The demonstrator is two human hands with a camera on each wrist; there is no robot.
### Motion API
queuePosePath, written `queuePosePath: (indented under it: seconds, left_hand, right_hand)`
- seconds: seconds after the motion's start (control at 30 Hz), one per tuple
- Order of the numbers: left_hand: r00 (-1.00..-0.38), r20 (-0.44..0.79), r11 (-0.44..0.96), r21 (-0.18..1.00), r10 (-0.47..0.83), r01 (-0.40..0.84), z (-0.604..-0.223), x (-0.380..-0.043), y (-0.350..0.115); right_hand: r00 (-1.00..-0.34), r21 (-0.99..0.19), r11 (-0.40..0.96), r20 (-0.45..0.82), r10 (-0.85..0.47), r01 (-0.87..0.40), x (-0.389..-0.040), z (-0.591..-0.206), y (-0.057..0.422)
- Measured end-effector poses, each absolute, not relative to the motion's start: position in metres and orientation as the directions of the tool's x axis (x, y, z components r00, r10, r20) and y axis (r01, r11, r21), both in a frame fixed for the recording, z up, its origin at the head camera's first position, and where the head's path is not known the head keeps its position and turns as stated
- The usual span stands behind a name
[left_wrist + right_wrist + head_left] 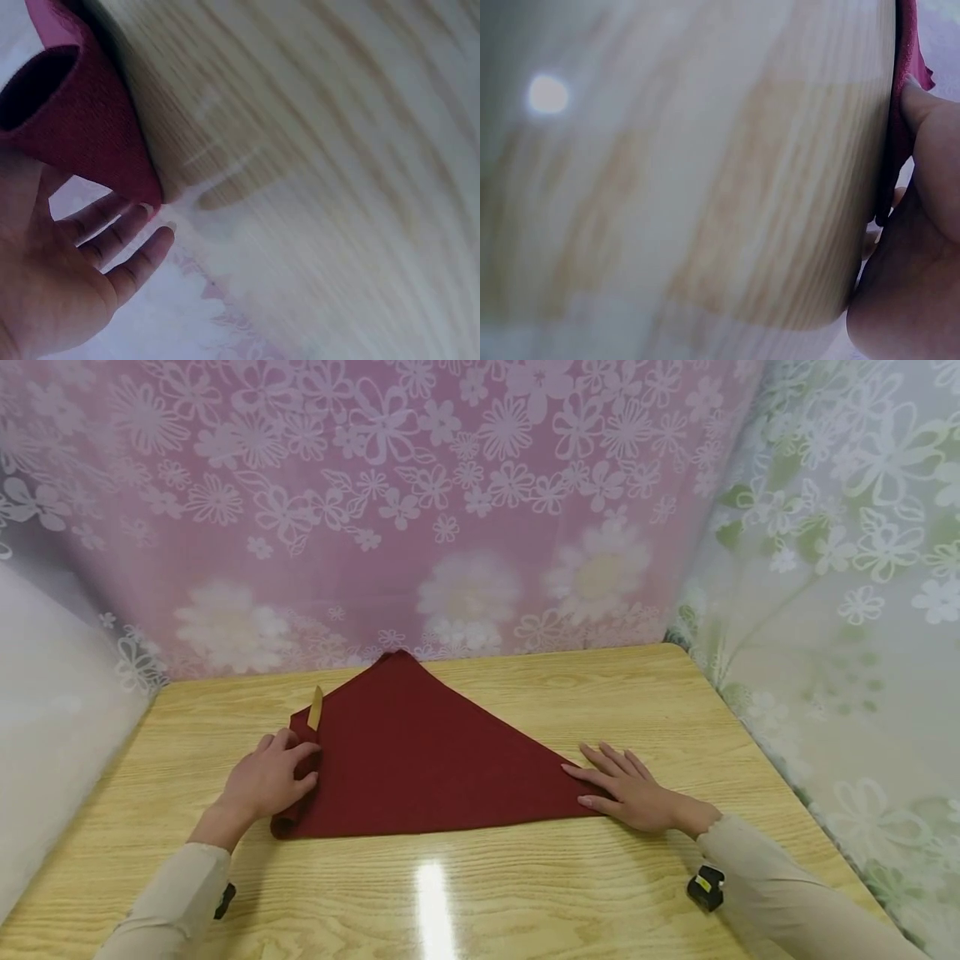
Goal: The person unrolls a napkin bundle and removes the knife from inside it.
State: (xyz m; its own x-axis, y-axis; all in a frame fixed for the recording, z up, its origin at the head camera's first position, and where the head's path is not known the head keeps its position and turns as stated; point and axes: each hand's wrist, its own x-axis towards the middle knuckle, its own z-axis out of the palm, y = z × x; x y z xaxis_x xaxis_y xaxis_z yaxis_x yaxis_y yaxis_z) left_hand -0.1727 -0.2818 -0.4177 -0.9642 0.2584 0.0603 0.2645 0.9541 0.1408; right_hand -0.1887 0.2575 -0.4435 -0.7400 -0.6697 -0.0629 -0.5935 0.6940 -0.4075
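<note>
Pink flowery curtain [465, 502] across the top of the frame, a pale green one [840, 635] down the right, and a wood-grain table [525, 893] filling the lower half, shiny enough to throw a bright streak at bottom centre.

Main item is a maroon cloth [427, 760] lying in a rough triangle mid-frame, peak up near the curtain, long edge running left to right along the bottom. Its left end is turned over into a roll [282, 823], and a wood-coloured strip [316, 708] pokes out of the roll's upper end. Can't tell what that strip belongs to, since the rest is hidden.

Left hand [266, 777] is on the roll, fingers loosely curled around it; the left wrist view shows the roll's hollow end, with at least one fingertip just off the cloth. How firm that hold is, no idea. Right hand [633, 793] is way over at the right corner, fingers straight and spread, pressing the tip flat, not gripping anything.

Bit that matters imo: the roll's long axis runs up the frame, crosswise to that bottom edge, and all the flat cloth lies to its right, between the hands. Left hand is the one at the roll; right is well apart from it, at the opposite end.
</note>
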Motion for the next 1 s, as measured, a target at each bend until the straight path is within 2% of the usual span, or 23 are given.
queuePosePath:
  seconds: [0.33, 0.63, 1.0]
  left_hand:
    - [-0.968, 0.043, 0.95, 0.183, 0.249, 0.252, -0.423, -0.177, -0.29]
    - [-0.973, 0.038, 0.958, 0.17, 0.229, 0.232, -0.42, -0.179, -0.291]
    - [-0.977, 0.04, 0.959, 0.183, 0.211, 0.215, -0.423, -0.181, -0.3]
  right_hand:
    - [-0.742, -0.414, 0.697, -0.075, -0.667, -0.585, -0.189, -0.443, 0.258]
    - [-0.738, -0.415, 0.695, -0.079, -0.671, -0.587, -0.189, -0.443, 0.258]
    - [-0.717, -0.445, 0.645, -0.01, -0.697, -0.621, -0.188, -0.444, 0.258]
